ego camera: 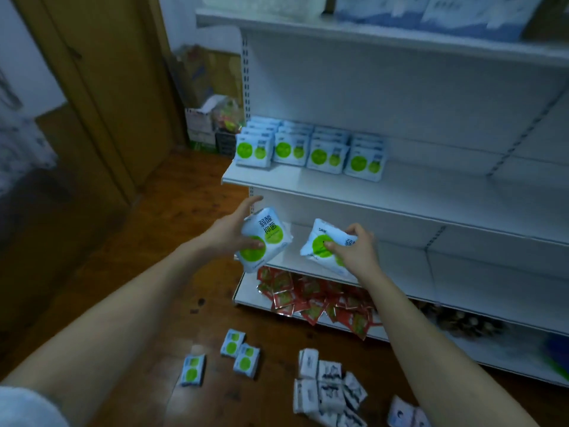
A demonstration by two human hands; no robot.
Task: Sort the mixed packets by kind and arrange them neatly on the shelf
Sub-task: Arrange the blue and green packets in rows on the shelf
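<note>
Fingers of left hand [229,234]: thumb curled over the front of a green-dot packet [261,238], other fingers spread behind it, packet tilted; fingers of right hand [354,248]: pinching a second green-dot packet [323,246] from above. Both are held in front of the lower shelf edge, likely for carrying up to matching stock. Middle shelf [308,183]: four upright rows of green-dot packets [309,149], faces forward, grouped at the left end, room to their right for more. Bottom shelf [246,298]: loose heap of red sachets [314,298], unsorted. Wooden floor [138,235]: three green-dot packets [228,355] lying apart from a cluster of white-and-black packets [329,389], awaiting sorting. Top shelf [369,35]: blue-and-white packs [431,13]
</note>
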